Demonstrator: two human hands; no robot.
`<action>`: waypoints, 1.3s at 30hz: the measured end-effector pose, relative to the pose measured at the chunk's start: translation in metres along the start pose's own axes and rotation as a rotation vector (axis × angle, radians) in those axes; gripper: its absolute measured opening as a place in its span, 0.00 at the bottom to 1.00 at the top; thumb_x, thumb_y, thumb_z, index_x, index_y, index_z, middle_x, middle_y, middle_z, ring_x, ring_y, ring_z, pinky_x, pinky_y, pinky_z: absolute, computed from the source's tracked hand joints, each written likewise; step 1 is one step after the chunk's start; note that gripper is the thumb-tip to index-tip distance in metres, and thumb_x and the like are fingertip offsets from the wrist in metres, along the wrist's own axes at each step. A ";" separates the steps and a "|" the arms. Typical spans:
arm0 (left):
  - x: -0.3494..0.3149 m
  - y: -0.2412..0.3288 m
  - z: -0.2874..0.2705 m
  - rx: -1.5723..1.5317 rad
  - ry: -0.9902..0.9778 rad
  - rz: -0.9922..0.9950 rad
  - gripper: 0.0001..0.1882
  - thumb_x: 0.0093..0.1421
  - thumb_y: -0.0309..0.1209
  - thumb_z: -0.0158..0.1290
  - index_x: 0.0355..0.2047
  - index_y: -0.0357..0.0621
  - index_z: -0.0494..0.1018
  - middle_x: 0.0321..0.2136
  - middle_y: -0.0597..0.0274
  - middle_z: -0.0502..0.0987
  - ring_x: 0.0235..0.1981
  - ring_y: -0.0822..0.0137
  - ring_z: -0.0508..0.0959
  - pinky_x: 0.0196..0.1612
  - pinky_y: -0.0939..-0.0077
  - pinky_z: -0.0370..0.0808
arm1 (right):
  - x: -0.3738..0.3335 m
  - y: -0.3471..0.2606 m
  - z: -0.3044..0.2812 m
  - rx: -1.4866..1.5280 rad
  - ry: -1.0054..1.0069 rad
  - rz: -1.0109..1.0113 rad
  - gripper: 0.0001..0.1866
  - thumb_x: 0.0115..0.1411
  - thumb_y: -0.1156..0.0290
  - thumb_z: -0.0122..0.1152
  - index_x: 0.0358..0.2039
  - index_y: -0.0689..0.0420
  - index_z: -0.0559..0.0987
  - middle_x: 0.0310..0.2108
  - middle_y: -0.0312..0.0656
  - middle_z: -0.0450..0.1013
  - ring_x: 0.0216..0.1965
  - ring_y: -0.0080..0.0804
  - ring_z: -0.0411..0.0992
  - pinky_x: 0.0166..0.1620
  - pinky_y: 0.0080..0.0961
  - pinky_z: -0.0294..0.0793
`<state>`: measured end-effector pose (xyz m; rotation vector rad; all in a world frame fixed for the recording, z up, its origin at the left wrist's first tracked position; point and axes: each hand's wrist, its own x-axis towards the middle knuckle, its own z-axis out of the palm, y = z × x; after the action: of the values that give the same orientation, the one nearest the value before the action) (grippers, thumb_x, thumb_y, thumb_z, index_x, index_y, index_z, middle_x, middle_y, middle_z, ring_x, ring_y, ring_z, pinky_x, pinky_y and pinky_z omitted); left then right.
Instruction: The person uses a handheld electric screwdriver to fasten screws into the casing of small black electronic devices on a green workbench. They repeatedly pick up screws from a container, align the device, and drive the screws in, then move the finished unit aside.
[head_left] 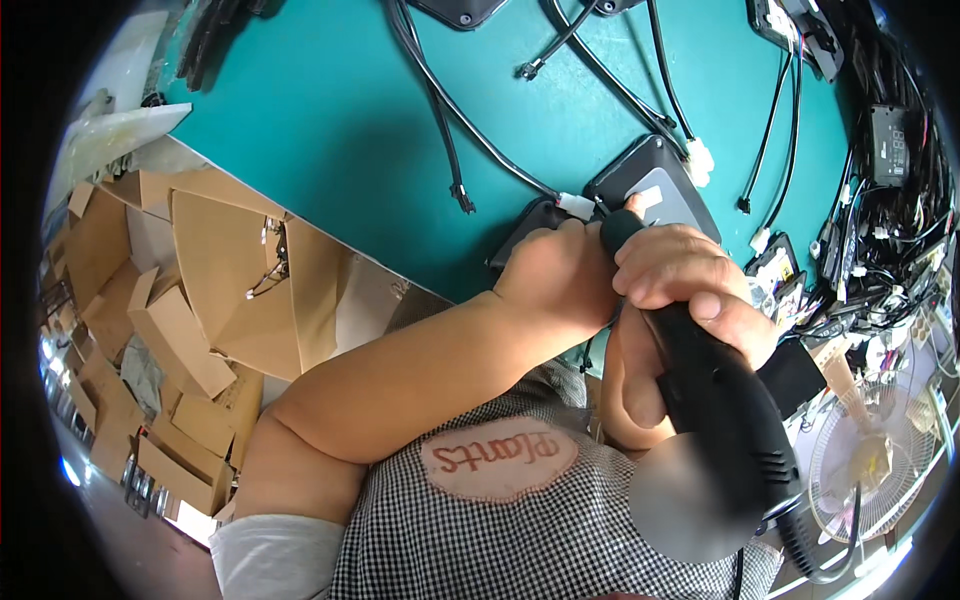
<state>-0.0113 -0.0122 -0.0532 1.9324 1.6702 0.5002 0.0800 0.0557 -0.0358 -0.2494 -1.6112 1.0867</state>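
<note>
My right hand (690, 275) is wrapped around a black electric screwdriver (725, 400), its dark nose slanting up and away over a black plastic case (675, 170). That case has a grey panel and a small white label. Beside the nose, my left hand (565, 260) is closed against the case, one fingertip showing by the label; its other fingers are partly hidden. Another black case (525, 228) lies partly under my left hand. A white connector (575, 206) on a black cable sits just beyond my knuckles. The screwdriver's bit cannot be made out clearly.
Black cables with plugs (462, 195) lie across the green table mat (320, 130). More cases (460, 10) stand at the far edge. Bundled wires and a display unit (888, 145) crowd the right, above a fan (865, 460). Cardboard boxes (235, 270) fill the left side below the table.
</note>
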 end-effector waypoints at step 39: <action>0.003 0.002 0.010 0.062 0.031 0.108 0.03 0.38 0.31 0.51 0.15 0.49 0.69 0.16 0.63 0.68 0.17 0.65 0.71 0.19 0.73 0.68 | -0.003 0.009 0.002 0.143 0.312 0.122 0.37 0.44 0.47 0.65 0.45 0.61 0.65 0.24 0.46 0.70 0.22 0.37 0.71 0.24 0.32 0.73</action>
<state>-0.0035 -0.0107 -0.0604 2.0780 1.6244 0.5273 0.0758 0.0571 -0.0446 -0.4049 -1.2487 1.1865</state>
